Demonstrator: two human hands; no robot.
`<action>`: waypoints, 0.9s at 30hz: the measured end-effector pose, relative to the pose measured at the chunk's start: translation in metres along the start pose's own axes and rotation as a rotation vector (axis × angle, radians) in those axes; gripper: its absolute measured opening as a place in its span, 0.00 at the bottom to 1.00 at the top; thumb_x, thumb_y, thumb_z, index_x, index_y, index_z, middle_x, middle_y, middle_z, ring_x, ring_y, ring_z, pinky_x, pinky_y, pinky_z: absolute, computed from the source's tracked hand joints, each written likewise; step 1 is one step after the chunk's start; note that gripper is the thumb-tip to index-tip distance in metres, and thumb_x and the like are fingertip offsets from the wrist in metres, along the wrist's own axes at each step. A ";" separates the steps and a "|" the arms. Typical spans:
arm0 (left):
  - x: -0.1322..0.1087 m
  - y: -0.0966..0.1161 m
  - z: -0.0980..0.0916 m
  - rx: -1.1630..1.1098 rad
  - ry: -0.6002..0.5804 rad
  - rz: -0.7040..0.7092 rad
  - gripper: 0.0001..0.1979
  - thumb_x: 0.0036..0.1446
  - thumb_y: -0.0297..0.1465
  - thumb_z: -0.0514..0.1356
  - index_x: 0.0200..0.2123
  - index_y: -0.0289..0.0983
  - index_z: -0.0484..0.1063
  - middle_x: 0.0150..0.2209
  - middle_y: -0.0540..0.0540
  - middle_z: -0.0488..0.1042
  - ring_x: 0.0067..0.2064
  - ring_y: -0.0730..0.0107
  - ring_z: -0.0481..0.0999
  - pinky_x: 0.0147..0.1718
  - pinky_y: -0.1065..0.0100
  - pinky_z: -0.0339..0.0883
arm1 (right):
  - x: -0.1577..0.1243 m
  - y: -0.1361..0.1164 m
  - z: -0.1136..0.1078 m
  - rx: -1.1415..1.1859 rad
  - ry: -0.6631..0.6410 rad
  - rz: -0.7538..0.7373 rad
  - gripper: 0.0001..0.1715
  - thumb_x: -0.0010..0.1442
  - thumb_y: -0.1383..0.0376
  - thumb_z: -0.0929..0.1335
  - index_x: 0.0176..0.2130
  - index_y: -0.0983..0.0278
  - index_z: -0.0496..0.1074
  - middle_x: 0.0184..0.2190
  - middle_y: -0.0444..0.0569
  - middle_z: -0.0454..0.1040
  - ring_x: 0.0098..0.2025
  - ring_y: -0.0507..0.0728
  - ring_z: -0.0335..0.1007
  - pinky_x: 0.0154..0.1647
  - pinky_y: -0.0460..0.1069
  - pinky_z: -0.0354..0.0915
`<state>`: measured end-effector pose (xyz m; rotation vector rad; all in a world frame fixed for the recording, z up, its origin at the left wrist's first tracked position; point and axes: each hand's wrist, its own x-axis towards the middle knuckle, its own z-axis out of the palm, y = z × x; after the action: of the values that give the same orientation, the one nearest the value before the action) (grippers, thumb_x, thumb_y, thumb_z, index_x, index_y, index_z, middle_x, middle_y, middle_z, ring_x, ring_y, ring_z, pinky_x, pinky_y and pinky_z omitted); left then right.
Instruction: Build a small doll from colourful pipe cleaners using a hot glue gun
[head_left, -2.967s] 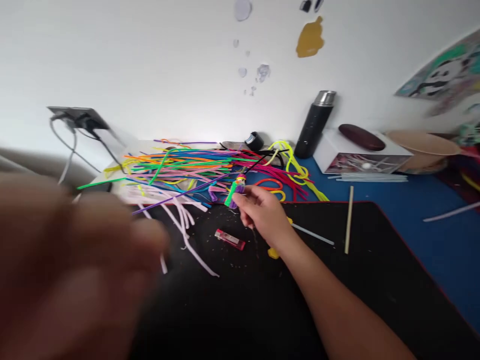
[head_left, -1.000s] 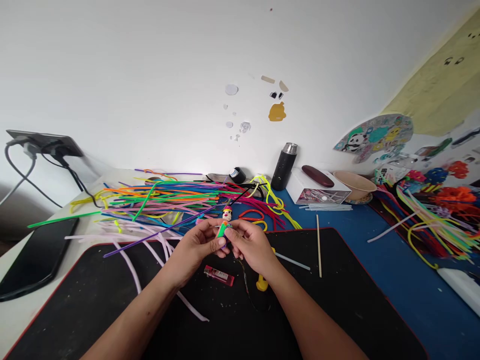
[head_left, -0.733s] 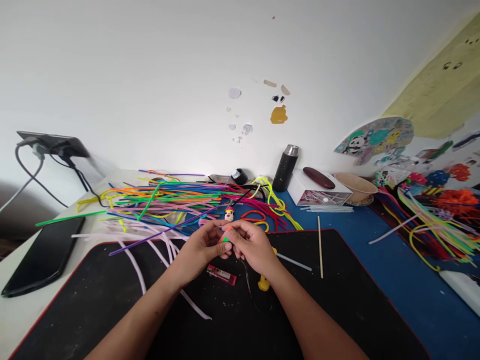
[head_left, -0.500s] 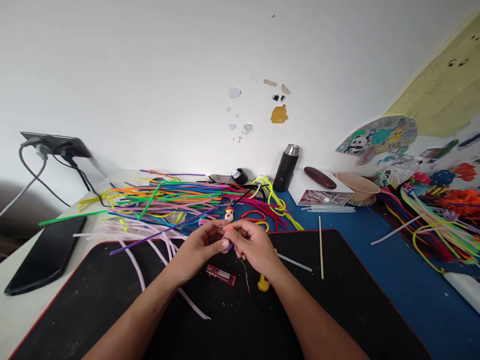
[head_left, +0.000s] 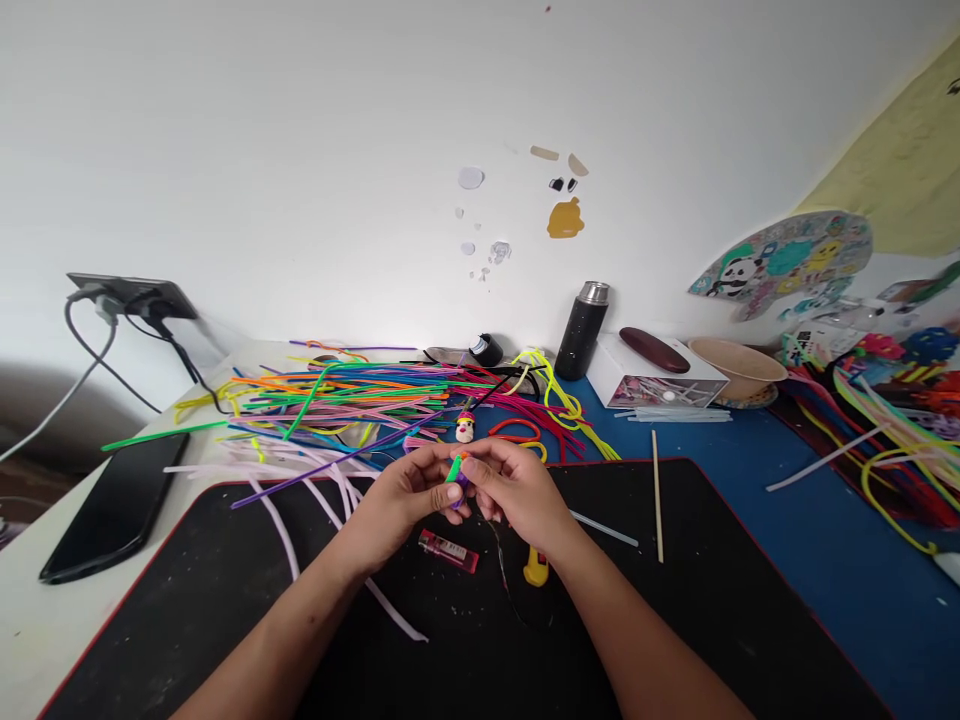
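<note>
Both hands gripping small white-headed figure; red lighter lying on black mat nearby

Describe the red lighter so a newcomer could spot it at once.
Find the red-edged black mat. On it, just below the left hand in the view, lies the lighter. It is red with a pale label, unlike the yellow object to its right.
</note>
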<state>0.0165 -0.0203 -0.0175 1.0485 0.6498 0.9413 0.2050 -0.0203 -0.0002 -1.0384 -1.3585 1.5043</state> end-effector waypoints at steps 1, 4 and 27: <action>0.000 -0.001 0.000 -0.008 -0.005 -0.008 0.22 0.56 0.36 0.76 0.51 0.36 0.79 0.38 0.41 0.84 0.36 0.63 0.83 0.34 0.67 0.76 | 0.000 0.001 0.000 0.009 0.005 0.002 0.28 0.59 0.43 0.76 0.44 0.63 0.78 0.19 0.37 0.68 0.17 0.49 0.61 0.18 0.45 0.55; 0.000 -0.003 0.001 -0.023 -0.018 -0.028 0.23 0.56 0.36 0.76 0.52 0.36 0.79 0.37 0.41 0.84 0.35 0.64 0.83 0.34 0.69 0.75 | 0.002 0.004 0.001 0.045 0.022 0.018 0.27 0.57 0.43 0.77 0.41 0.63 0.78 0.19 0.36 0.67 0.17 0.48 0.60 0.17 0.45 0.54; 0.000 -0.005 0.004 -0.060 0.036 -0.026 0.24 0.56 0.37 0.76 0.54 0.36 0.80 0.38 0.40 0.84 0.37 0.61 0.83 0.34 0.67 0.75 | 0.004 0.008 0.001 0.030 0.030 0.005 0.28 0.57 0.46 0.78 0.45 0.64 0.80 0.18 0.36 0.67 0.18 0.49 0.61 0.19 0.45 0.56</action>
<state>0.0216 -0.0236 -0.0208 0.9694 0.6594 0.9529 0.2029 -0.0174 -0.0083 -1.0424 -1.3095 1.5029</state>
